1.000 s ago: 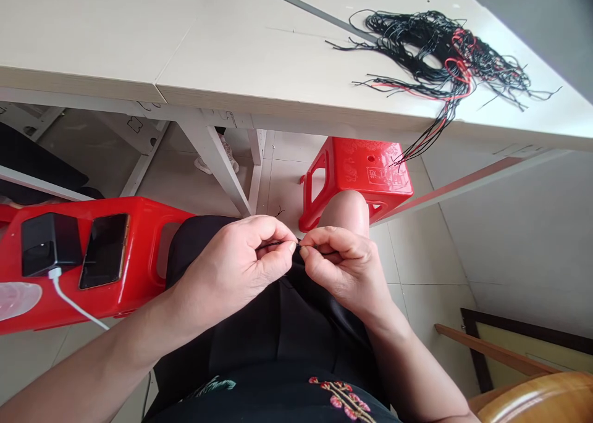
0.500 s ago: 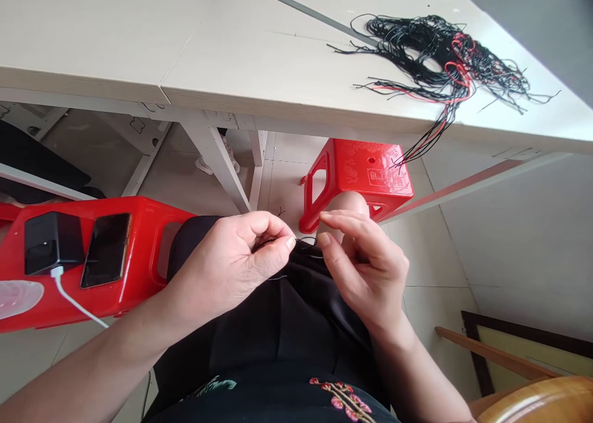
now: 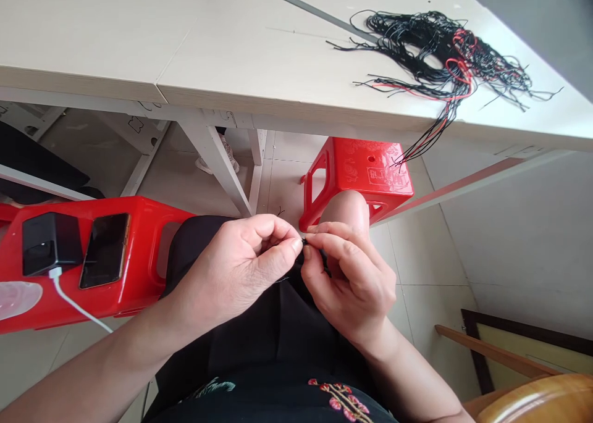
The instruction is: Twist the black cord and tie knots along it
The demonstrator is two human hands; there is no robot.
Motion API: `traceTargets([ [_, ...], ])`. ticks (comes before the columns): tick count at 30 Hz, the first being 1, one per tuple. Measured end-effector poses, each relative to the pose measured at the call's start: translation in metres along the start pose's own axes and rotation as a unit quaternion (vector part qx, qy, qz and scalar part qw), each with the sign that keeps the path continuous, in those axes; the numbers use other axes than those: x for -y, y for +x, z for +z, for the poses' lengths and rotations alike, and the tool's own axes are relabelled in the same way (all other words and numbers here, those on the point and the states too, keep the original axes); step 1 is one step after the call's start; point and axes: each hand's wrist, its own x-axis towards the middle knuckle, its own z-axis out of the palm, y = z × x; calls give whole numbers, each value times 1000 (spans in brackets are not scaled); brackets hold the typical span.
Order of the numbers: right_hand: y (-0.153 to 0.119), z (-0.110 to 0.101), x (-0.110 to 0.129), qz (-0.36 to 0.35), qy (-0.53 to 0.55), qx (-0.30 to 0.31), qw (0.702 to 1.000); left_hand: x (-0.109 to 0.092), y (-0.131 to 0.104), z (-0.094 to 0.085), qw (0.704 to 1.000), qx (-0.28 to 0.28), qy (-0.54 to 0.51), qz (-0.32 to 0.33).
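Observation:
Over the lap, my left hand [image 3: 252,256] is closed in a pinch on a thin black cord [image 3: 304,242], thumb against forefinger. Right beside it, my right hand [image 3: 354,275] has its thumb and forefinger closed around the cord's short bit that shows between the two hands. The fingertips of both hands nearly touch. Most of the cord is hidden by the fingers and blends with the black clothing [image 3: 278,330] below. A tangled bundle of black and red cords [image 3: 426,46] lies on the table, some ends hanging over its edge.
A pale table [image 3: 231,52] with a metal ruler [image 3: 319,15] spans the front. At left, a red stool [image 3: 143,238] carries a phone [image 3: 105,250], a black box with a white cable [image 3: 50,244] and a clear dish [image 3: 18,298]. Another red stool [image 3: 365,163] stands under the table.
My right hand has moved left to the left fingertips, its thumb and forefinger closing on the cord. The small loop seen between the hands no longer shows.

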Motion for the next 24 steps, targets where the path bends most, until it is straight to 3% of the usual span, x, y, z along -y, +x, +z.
traceTargets([
  [6, 1, 3, 0, 13, -27, 18, 999, -1, 0, 5, 1000, 7, -7, 16],
  [14, 1, 0, 2, 127, 64, 66, 988, 1, -1, 5, 1000, -6, -6, 28],
  [24, -1, -2, -1, 51, 56, 73, 994, 0, -3, 7, 996, -44, -64, 43],
])
